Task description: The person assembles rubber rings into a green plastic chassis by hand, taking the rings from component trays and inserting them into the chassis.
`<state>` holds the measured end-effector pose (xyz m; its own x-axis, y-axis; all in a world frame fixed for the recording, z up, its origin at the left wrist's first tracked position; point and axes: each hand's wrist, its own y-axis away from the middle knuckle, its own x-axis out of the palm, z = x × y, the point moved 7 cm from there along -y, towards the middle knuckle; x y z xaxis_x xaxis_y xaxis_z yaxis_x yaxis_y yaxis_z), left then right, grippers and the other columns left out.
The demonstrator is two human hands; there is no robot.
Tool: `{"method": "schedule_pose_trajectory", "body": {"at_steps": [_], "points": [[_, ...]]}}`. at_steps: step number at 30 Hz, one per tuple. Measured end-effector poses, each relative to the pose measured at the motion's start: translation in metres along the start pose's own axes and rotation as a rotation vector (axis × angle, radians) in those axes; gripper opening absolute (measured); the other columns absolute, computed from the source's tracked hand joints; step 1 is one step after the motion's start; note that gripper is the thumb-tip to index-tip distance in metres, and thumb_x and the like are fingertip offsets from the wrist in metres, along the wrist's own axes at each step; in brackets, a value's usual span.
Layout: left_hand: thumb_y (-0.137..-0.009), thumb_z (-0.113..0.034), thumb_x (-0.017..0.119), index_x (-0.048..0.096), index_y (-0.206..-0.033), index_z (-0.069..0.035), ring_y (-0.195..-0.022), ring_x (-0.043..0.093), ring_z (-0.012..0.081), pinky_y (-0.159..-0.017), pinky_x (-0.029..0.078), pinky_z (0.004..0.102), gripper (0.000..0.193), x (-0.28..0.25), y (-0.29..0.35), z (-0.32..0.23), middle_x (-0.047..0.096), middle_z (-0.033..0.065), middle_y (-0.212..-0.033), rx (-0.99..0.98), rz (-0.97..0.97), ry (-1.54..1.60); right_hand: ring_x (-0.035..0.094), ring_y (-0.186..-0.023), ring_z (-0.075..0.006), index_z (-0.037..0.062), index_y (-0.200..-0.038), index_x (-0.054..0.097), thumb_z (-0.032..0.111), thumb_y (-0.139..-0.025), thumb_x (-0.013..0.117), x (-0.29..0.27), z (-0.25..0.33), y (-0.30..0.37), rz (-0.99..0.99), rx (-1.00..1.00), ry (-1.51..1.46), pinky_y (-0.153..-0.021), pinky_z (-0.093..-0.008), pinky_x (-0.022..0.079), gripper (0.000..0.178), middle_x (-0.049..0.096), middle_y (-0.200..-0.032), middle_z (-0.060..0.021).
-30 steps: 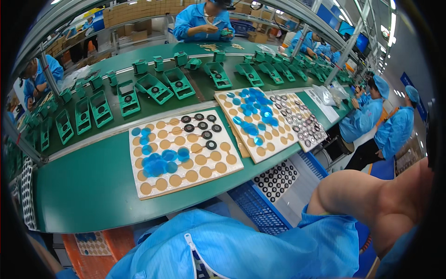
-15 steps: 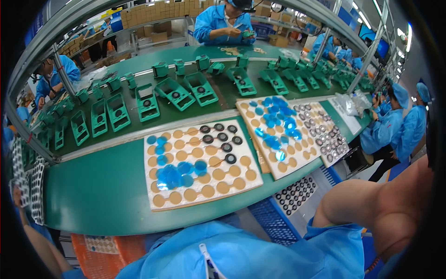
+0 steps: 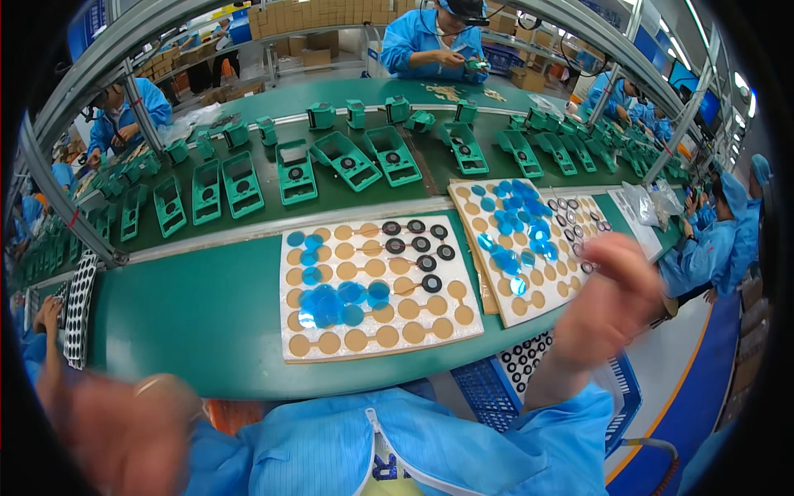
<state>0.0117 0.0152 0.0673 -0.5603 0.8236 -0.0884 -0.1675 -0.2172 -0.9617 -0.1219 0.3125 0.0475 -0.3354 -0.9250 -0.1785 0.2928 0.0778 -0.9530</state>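
Observation:
My right hand (image 3: pixel 608 302) hangs in the air in front of the right-hand boards, its fingers bent and smeared by motion. At the lower left my left hand (image 3: pixel 136 434) is badly blurred, so its fingers cannot be made out. Nearest the middle lies a white foam board (image 3: pixel 298 335) with round cut-outs joined in pairs. Clear blue film discs (image 3: pixel 329 304) are heaped on it, and small black round speaker-like parts (image 3: pixel 420 245) with thin wires sit toward its far right. A second foam board (image 3: pixel 546 285) carries more scattered blue discs (image 3: pixel 519 217).
Green plastic housings (image 3: pixel 242 186) line the dark conveyor (image 3: pixel 273 217) behind the green table (image 3: pixel 190 331). A blue crate (image 3: pixel 488 397) holds a board of black rings at the table's front edge. Co-workers in blue sit across (image 3: pixel 430 45) and at both sides. Metal posts (image 3: pixel 62 194) frame the bench.
My right hand has moved leftward from the lower right toward the right-hand boards. My left hand has come into view at the lower left. The whole view has shifted slightly.

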Motion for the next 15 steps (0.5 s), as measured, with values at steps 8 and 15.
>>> {"method": "schedule_pose_trajectory", "body": {"at_steps": [8,15], "points": [[-0.072,-0.021,0.067,0.057,-0.103,-0.005,-0.103,0.047,0.0298,-0.089,0.035,0.0386,0.036,0.183,0.199,0.034,0.053,0.0134,-0.107,-0.604,1.169,0.165,0.050,-0.093,-0.0334,0.0003,-0.106,0.051,0.009,-0.077,0.059,-0.011,-0.137,0.183,0.656,0.518,0.479,-0.082,-0.0416,0.040,0.031,0.054,-0.096,-0.0185],[-0.074,-0.021,0.066,0.057,-0.101,-0.005,-0.101,0.049,0.0292,-0.088,0.037,0.0378,0.032,0.157,0.214,0.032,0.054,0.0117,-0.108,-0.673,1.248,0.194,0.053,-0.090,-0.0357,-0.0018,-0.100,0.051,0.019,-0.079,0.057,0.037,-0.160,0.159,0.935,0.629,0.517,-0.079,-0.0430,0.044,0.030,0.056,-0.093,-0.0205]]}}
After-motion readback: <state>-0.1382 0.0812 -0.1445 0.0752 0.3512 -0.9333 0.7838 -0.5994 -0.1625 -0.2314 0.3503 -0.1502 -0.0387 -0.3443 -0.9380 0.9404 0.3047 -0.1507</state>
